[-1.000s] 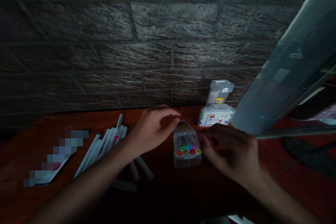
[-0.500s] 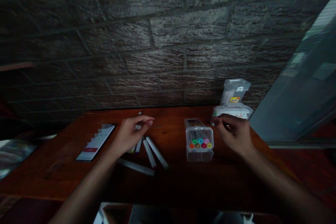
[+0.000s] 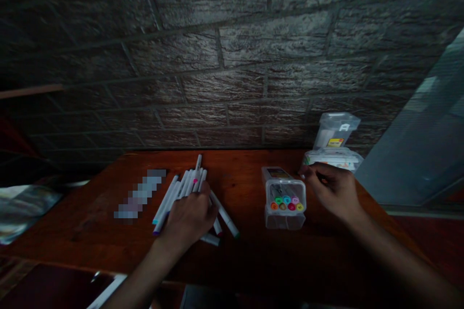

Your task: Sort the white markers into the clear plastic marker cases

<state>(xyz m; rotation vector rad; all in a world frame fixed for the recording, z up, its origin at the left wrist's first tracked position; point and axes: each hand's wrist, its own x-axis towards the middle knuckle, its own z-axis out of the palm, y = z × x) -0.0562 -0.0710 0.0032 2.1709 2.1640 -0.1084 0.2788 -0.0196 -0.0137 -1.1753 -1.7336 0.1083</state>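
My left hand (image 3: 190, 217) rests palm down on a bunch of white marker pens (image 3: 174, 193) lying on the red-brown wooden table (image 3: 246, 251), its fingers curled over them. A clear plastic marker case (image 3: 284, 200) lies open-ended towards me, showing several coloured pen caps. My right hand (image 3: 331, 190) hovers just right of the case with its fingers pinched together; what they hold, if anything, is too dark to make out.
Two more clear marker boxes (image 3: 333, 147) stand stacked at the back right against the dark stone-brick wall (image 3: 232, 58). A flat blurred-out object (image 3: 139, 193) lies left of the pens. A glass panel (image 3: 427, 145) borders the table's right side.
My left hand dropped from above the loose pens onto the bunch and closed over it. My right hand stayed beside the case. The view shifted slightly left.
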